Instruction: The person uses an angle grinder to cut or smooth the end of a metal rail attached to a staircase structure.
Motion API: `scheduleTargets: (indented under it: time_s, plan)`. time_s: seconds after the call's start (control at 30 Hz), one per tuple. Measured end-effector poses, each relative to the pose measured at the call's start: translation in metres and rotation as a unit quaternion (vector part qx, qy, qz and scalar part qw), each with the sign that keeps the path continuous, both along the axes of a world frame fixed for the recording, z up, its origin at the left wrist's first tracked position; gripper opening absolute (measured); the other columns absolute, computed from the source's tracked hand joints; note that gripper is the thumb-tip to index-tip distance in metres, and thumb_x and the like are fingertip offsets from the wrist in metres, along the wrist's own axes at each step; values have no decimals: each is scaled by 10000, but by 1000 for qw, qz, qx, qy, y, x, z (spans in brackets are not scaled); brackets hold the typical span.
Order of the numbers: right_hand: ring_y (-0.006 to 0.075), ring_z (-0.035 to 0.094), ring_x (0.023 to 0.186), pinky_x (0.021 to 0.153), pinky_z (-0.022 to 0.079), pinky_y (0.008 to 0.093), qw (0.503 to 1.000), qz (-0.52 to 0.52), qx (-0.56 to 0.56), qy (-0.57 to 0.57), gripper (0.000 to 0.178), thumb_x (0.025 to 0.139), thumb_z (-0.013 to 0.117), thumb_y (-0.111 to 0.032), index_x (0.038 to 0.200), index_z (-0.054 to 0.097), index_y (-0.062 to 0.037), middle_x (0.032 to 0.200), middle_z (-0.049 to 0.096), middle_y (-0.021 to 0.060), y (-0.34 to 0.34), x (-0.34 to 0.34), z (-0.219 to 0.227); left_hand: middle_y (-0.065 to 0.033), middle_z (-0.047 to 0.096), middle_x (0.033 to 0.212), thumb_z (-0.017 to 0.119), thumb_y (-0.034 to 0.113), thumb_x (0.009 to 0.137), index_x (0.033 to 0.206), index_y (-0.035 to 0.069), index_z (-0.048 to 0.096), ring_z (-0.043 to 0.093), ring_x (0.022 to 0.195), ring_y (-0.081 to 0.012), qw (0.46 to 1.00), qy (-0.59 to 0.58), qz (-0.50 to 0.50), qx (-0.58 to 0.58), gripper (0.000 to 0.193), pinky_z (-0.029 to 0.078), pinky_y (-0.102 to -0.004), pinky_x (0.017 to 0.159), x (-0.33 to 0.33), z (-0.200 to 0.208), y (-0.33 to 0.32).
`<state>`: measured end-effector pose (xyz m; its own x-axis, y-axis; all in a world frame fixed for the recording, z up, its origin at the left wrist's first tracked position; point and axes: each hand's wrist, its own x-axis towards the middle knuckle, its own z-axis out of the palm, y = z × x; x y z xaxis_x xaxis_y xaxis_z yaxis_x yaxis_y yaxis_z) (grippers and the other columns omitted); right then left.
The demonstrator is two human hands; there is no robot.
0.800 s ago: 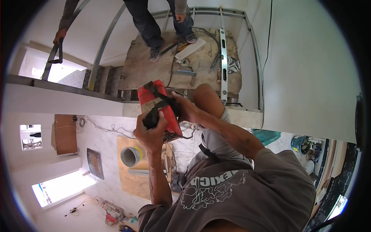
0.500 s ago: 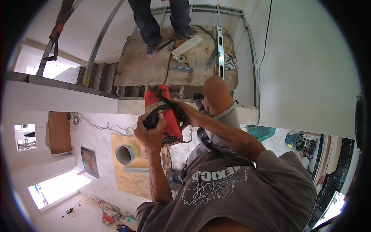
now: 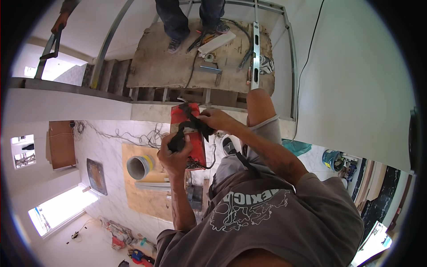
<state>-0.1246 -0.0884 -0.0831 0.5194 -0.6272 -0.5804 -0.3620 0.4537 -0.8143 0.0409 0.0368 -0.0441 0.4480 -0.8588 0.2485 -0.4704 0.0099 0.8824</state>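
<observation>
The fingers of the left hand [image 3: 174, 155] are curled closed around a bunched length of black strap [image 3: 192, 119]. The fingers of the right hand [image 3: 219, 120] are half bent, tips against the strap at the case's right edge; whether a grip is closed there cannot be told. One red case [image 3: 197, 146], crossed by the strap, is located between the two hands, before the torso. Compared with the earlier frames, the case is seen lower against the landing edge and more upright, and the right hand is set higher on it. Beyond, the following are counted: one spirit level [image 3: 255, 55], one wooden board [image 3: 155, 66], two buckets [image 3: 138, 167] and one plywood sheet [image 3: 133, 196].
</observation>
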Motion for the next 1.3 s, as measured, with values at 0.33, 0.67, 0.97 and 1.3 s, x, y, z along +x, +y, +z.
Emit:
scheduleTargets:
  time_s: [0.33,0.67,0.97,1.3]
  plan:
    - [127,657,776,676,515,265,953,-231,-55,-189,313,889,599,-104,1182,647,-5,896,708,87,-56,-7,36,-55,713,777,851,94,748,991,28,656,653,687,-94,994,-25,-61,93,319,546,-267,653,-27,-36,2]
    - [86,530,581,530,417,294,957,-119,-172,-202,253,881,487,-104,1046,658,-19,675,585,25,-68,-4,94,-48,676,759,812,104,803,1059,-4,608,602,655,-78,983,71,-82,150,345,521,-261,613,-89,-88,-20]
    - [73,492,542,494,377,289,950,-136,-221,-176,242,859,488,-122,948,691,-26,630,552,3,-121,-28,66,-89,686,785,740,88,879,1150,-43,552,650,683,-108,983,84,-98,134,355,541,-270,634,-166,-86,-90]
    - [83,473,527,497,388,286,946,-177,-215,-169,266,882,503,-158,988,712,-31,612,534,-14,-213,-73,6,-191,689,908,735,202,893,1136,-29,547,700,880,-338,984,45,-111,134,385,523,-411,776,-219,-151,-192]
